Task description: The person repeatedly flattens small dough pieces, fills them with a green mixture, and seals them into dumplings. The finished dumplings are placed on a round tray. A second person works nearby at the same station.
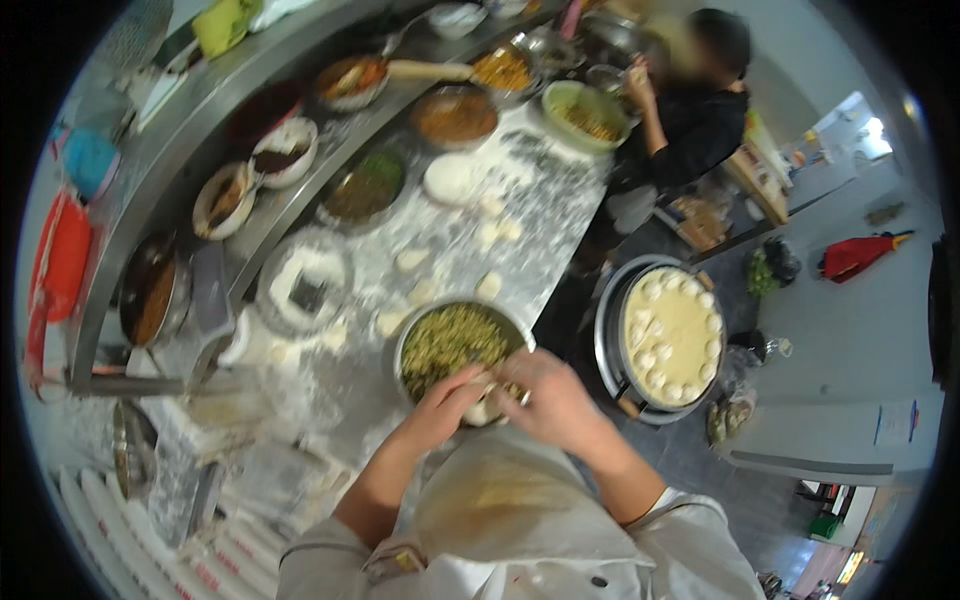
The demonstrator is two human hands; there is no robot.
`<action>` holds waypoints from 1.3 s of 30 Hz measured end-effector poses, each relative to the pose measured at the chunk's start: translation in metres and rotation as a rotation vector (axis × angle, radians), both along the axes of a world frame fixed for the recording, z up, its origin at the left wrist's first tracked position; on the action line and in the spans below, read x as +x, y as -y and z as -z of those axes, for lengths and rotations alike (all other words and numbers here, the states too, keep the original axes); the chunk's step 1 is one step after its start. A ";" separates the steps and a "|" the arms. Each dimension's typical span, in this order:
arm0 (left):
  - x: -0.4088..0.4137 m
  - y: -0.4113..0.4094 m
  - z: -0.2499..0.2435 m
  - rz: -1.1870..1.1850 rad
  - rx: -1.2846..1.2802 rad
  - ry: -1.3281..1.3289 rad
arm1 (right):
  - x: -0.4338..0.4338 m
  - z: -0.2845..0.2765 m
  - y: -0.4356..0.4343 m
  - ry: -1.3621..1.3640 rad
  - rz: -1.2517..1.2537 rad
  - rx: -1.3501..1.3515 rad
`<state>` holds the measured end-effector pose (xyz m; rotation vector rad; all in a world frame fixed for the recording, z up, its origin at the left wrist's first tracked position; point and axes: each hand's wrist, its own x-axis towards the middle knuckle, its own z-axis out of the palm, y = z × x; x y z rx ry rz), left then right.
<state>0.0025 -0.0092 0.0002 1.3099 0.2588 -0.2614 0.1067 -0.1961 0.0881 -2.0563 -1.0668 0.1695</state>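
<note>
Both my hands meet over the near edge of a metal bowl [454,341] of chopped green filling. My left hand [450,401] holds a dough wrapper [480,411] from the left side, its fingers curled along the rim. From the right, my right hand [544,390] grips the same wrapper, and some filling shows at its opening. Several small dough rounds [489,285] lie on the floured table beyond the bowl. A larger dough piece [450,180] sits farther back. Right of the table, a round steamer [675,334] holds several shaped white buns on a pale liner.
A metal bowl of flour [306,283] and a bowl of dark and green filling [364,187] stand left. Behind are a bowl of orange-brown filling [455,118] and a green bowl [586,116]. A metal shelf [281,214] carries more bowls. A co-worker [694,135] stands at the far right end.
</note>
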 end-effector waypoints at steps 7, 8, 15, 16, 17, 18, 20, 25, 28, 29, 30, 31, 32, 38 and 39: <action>0.009 0.001 0.002 0.015 -0.144 -0.193 | 0.007 0.007 0.004 -0.064 -0.049 -0.059; 0.012 0.002 0.016 0.016 -0.518 -0.282 | 0.006 0.012 0.007 -0.038 -0.073 -0.088; 0.000 0.015 0.054 -0.293 -0.724 -0.034 | -0.005 -0.011 -0.004 -0.020 0.032 0.038; 0.003 0.012 0.046 -0.260 -0.678 -0.004 | -0.004 -0.011 -0.001 -0.055 0.014 0.023; 0.003 0.008 0.037 -0.226 -0.632 0.023 | -0.005 -0.015 0.001 -0.063 -0.010 -0.006; 0.004 0.007 0.031 -0.182 -0.598 0.055 | -0.007 -0.019 0.002 -0.098 0.016 0.011; -0.001 0.003 0.039 -0.165 -0.527 0.093 | -0.013 -0.020 -0.002 -0.145 0.037 0.048; 0.002 0.001 0.007 -0.138 -0.517 -0.035 | -0.013 -0.025 0.002 -0.143 -0.001 -0.032; -0.004 -0.006 0.011 -0.130 -0.634 -0.023 | -0.015 -0.028 0.001 -0.181 0.047 0.005; -0.007 -0.003 0.022 -0.189 -0.518 -0.026 | -0.018 -0.034 -0.006 -0.126 0.034 0.109; -0.004 0.004 0.033 -0.235 -0.412 -0.016 | -0.016 -0.029 -0.002 -0.065 -0.017 0.062; 0.000 0.010 0.039 -0.216 -0.310 0.085 | -0.012 -0.026 0.005 0.008 -0.053 0.005; 0.001 0.012 0.045 -0.223 -0.190 0.182 | -0.013 -0.028 0.008 -0.005 -0.053 -0.002; 0.001 -0.001 -0.003 -0.225 -0.222 0.141 | -0.014 -0.034 0.006 0.028 -0.112 0.025; 0.002 -0.005 -0.006 -0.159 -0.195 0.169 | -0.013 -0.032 0.009 0.042 -0.129 0.042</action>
